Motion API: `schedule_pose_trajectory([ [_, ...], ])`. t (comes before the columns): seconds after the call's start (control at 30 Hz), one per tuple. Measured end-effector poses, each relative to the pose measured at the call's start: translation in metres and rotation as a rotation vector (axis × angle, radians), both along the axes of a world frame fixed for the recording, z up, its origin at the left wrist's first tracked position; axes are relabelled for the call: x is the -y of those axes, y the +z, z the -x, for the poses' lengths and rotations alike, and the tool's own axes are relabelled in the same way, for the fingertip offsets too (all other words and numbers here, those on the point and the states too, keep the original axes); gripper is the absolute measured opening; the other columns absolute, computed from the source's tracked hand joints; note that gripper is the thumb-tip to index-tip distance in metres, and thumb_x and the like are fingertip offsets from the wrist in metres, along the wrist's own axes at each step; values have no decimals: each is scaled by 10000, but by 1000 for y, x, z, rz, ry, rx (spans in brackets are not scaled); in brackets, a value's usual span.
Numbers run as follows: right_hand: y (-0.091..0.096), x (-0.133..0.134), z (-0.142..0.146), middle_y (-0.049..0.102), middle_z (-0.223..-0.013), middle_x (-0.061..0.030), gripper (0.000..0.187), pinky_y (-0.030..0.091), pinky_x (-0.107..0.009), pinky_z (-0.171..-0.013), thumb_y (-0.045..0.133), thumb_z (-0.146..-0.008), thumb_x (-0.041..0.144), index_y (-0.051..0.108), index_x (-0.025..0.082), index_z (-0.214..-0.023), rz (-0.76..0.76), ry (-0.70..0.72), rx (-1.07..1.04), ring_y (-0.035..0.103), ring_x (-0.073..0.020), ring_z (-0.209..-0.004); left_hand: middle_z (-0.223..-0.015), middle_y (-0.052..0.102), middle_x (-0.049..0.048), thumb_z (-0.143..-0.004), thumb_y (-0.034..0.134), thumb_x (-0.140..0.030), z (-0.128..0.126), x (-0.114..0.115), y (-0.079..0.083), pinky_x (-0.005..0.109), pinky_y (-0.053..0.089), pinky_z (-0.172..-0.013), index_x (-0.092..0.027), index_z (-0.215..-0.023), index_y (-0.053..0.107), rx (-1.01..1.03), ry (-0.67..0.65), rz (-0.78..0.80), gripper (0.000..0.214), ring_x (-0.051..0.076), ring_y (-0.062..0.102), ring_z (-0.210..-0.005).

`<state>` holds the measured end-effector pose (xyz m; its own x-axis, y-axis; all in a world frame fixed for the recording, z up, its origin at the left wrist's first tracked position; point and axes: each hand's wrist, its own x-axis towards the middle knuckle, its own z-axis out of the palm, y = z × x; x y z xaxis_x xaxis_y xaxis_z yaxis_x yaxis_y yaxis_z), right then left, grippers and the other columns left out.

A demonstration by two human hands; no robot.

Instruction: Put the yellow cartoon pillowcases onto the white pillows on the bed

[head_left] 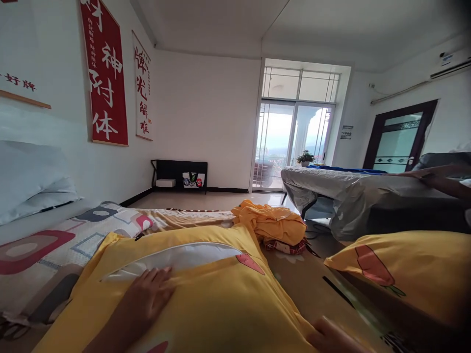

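Observation:
A yellow pillowcase point(213, 304) with carrot prints lies in front of me around a white pillow point(198, 254). The white shows through a long opening across the pillowcase's upper side. My left hand point(149, 296) is at the near edge of this opening, fingers bent and closed on the fabric, slightly blurred. My right hand point(333, 337) is at the lower right edge of the pillowcase, with its fingers closed on the cloth; part of it falls outside the picture. Another yellow pillow point(419, 274) with a carrot print lies to the right.
Beyond the pillow is a heap of orange-yellow cloth point(272, 220). A patterned pillow point(84, 240) lies at left, near a white pillow point(33, 181). At right, a person's arm point(437, 179) reaches over a plastic-covered table point(331, 186). A low black shelf point(176, 171) stands by the wall.

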<state>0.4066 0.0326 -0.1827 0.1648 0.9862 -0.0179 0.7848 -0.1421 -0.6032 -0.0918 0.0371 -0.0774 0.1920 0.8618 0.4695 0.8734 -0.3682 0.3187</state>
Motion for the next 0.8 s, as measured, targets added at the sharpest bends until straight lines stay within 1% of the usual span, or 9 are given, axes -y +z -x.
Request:
schedule_pose_trajectory([
  [0.13,9,-6,-1,623,-640,-44,148,389,-356,-607,590,-565,314,497,247,-471,-16,48,195,575,-239,-650,-1109,689,112,-828,440,-608,3,-2,3,403,486,-888,-214,-1039,643,44,43,189,491,302,627,-1041],
  [0.23,38,-9,14,645,-657,-100,128,392,-388,-618,587,-570,174,532,254,-485,-93,72,386,605,-274,-648,-1063,697,90,-831,445,-596,5,1,11,380,460,-874,-227,-948,650,30,11,258,438,295,629,-1019],
  [0.33,86,-13,52,674,-988,-180,208,401,-437,-811,511,-730,149,683,228,-818,-262,147,446,623,-313,-905,-1012,702,65,-832,468,-549,2,1,20,349,442,-838,-231,-922,640,37,-23,275,373,285,632,-990],
  [0.37,104,-14,70,653,-1097,-161,265,391,-432,-876,484,-792,181,675,223,-970,-322,215,434,598,-303,-1003,-976,704,56,-835,469,-540,1,0,23,339,439,-811,-229,-907,634,44,-36,281,359,278,639,-959],
  [0.43,133,-19,109,583,-1287,-97,397,376,-395,-967,521,-847,295,571,243,-1238,-420,474,361,531,-263,-1154,-902,701,39,-838,469,-543,0,-2,27,319,431,-761,-219,-880,617,59,-60,300,359,258,646,-887],
  [0.5,149,-28,145,491,-1411,-80,563,288,-399,-1071,564,-853,387,442,248,-1384,-474,717,306,430,-250,-1281,-862,696,29,-832,463,-573,3,-4,29,303,427,-725,-212,-861,608,67,-65,320,390,245,646,-844],
  [0.57,148,-40,172,496,-1408,-73,694,251,-394,-1100,664,-775,444,431,247,-1399,-418,806,269,414,-259,-1293,-861,699,31,-838,426,-607,11,-3,30,299,428,-713,-214,-847,610,59,-23,321,434,246,648,-842],
  [0.63,136,-53,186,533,-1360,-72,782,283,-377,-1081,759,-657,453,484,237,-1357,-316,772,237,446,-273,-1255,-853,706,37,-854,372,-621,21,0,29,303,433,-714,-220,-820,619,30,50,319,471,253,653,-849],
  [0.8,112,-66,188,544,-1264,-76,761,353,-352,-999,811,-539,476,561,219,-1210,-290,695,246,466,-271,-1174,-862,724,47,-852,347,-656,49,13,26,322,455,-752,-236,-797,641,-46,174,372,515,272,666,-892],
])
